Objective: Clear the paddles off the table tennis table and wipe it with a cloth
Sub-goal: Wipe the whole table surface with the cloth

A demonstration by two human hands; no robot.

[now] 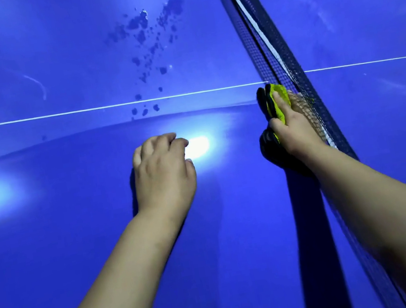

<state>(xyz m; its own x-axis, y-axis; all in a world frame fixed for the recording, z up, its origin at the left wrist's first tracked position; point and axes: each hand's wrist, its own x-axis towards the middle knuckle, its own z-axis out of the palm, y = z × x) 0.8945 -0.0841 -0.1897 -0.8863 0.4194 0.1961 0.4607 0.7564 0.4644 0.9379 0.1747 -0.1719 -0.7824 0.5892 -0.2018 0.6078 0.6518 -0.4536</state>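
- Left hand (163, 171) rests on the blue worktop (74, 230) in the head view, knuckles up. Its fingers are loosely bent with their tips touching the surface, and it holds nothing.
- Right hand (293, 128) lies on top of the cloth (278, 102) and presses it onto the worktop. The fingers reach forward fairly straight over the fabric, and the thumb lies along its left edge.
- Some of the right hand's fingers are seen through the mesh of the net (271, 41), so how they lie there is hard to tell.
- Yellow-green on top and black along its left edge and under the palm, the cloth is bunched up. It sits just beside the foot of the net, on the near-left side of it.
- From the top centre the net runs diagonally down towards the lower right, and the right forearm lies along it.
- Just beyond the cloth, a thin white line (80, 110) crosses the worktop from left to right.
- Dark wet spots (146, 41) are scattered over the surface beyond the white line, with a few just on the near side of it, well apart from both hands.
- A bright glare (198, 147) shines on the worktop just beside the left hand's fingertips.
- A pale curved streak (36, 82) marks the far left part of the surface.
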